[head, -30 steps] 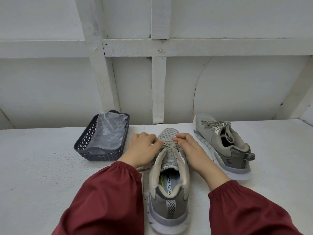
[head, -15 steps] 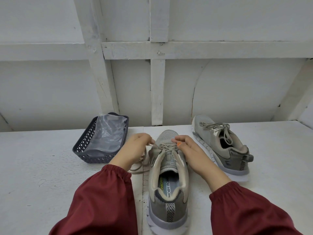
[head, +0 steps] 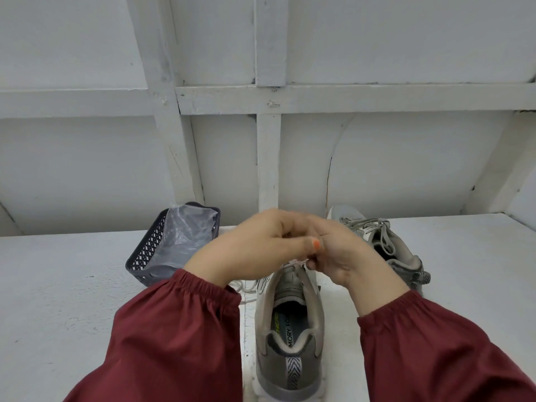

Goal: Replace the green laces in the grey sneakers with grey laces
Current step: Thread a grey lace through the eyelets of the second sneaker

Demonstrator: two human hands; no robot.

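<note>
head view: left hand [head: 261, 245] and right hand [head: 345, 256] pinch the lace [head: 298, 263] just above the near sneaker [head: 290, 358].

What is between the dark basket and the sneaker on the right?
Head view: the left hand and right hand meet there, both holding the lace above the near sneaker.

Shed-like workspace, white timber-framed wall [head: 406, 155], table [head: 58, 285]

Near sneaker [head: 290, 329] set centre on table [head: 58, 300], second sneaker [head: 391, 256] placed behind-right, basket [head: 145, 256] placed behind-left, bag [head: 185, 236] laid in it, left hand [head: 261, 245] and right hand [head: 342, 256] joined over near sneaker's front, lace [head: 300, 262] pinched between.
</note>
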